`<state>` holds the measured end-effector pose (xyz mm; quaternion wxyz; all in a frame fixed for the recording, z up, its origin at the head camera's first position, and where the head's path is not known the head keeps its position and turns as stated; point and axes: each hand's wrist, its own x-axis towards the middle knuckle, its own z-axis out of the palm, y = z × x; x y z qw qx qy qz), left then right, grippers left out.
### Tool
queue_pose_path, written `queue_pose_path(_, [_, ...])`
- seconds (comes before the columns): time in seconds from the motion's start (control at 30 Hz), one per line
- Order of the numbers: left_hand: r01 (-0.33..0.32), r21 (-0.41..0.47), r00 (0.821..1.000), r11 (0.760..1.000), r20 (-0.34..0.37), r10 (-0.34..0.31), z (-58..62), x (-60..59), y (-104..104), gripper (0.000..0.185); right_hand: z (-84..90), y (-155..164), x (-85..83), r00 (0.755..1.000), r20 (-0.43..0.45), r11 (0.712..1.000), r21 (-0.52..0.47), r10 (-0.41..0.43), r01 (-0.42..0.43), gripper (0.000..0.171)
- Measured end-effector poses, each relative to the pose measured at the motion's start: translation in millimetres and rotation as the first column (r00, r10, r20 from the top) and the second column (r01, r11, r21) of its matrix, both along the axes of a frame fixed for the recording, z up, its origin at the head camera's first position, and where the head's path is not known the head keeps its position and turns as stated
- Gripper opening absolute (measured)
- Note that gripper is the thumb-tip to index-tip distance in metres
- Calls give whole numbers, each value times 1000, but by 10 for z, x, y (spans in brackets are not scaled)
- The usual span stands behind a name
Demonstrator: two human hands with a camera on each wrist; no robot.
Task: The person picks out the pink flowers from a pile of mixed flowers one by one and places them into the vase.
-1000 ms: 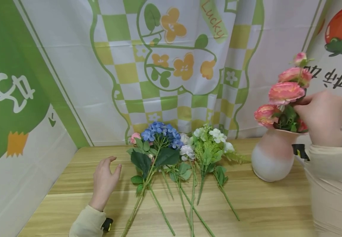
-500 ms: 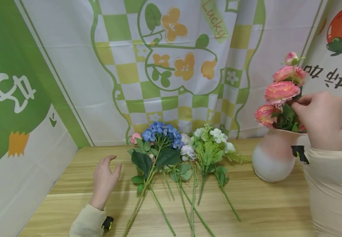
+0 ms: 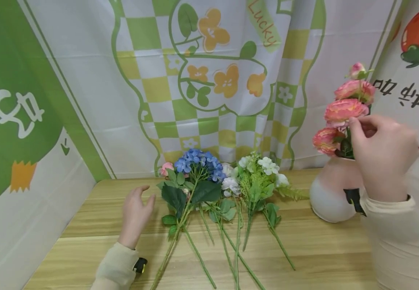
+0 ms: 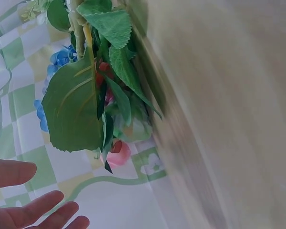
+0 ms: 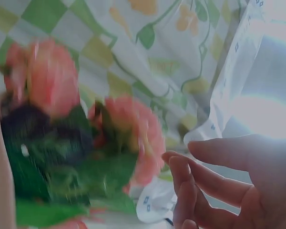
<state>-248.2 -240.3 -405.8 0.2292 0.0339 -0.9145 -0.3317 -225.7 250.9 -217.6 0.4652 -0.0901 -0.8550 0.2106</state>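
A pink-and-white vase stands at the right of the wooden table with several pink roses in it. My right hand is raised in front of the roses, fingertips beside the blooms. In the right wrist view its fingers are loosely spread and hold nothing, next to the blurred roses. My left hand hovers open just left of the blue hydrangea and its stem. The left wrist view shows relaxed fingers below a big green leaf.
A white flower sprig, a small pink bud and other green stems lie side by side mid-table, stems toward me. Printed cloth backdrops close off the back and both sides. Bare wood lies between the stems and the vase.
My left hand has slid right, closer to the hydrangea stem. My right hand has shifted left across the vase, its fingers lifting off the rose stems.
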Motion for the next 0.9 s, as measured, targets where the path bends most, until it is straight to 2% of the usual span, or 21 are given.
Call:
queue_pose_path(0.23, [-12, 12, 1000, 1000, -15, 12, 14, -129, 71, 39, -161, -190, -69, 985, -124, 993, 22, 116, -114, 32])
queue_pose_path(0.33, [-16, 17, 1000, 1000, -21, 17, 26, -189, 106, 38, -242, -271, -97, 980, -132, 989, 17, 147, -146, 30])
queue_pose_path(0.4, [-14, 25, 999, 1000, -30, 15, 36, -227, 130, 37, -294, -322, -116, 979, -116, 986, 14, 166, -166, 30])
queue_pose_path(0.6, [0, 64, 1000, 998, -27, 2, 81, -298, 187, 32, -465, -451, -149, 981, 30, 981, -1, 191, -192, 39])
queue_pose_path(0.8, [-21, 88, 1000, 996, -15, 22, 145, -371, 238, 25, -620, -593, -277, 961, 46, 962, -35, 273, -272, 39])
queue_pose_path(0.9, [-6, 95, 1000, 995, -26, 9, 165, -412, 289, 22, -691, -656, -324, 953, 72, 955, -51, 295, -292, 36])
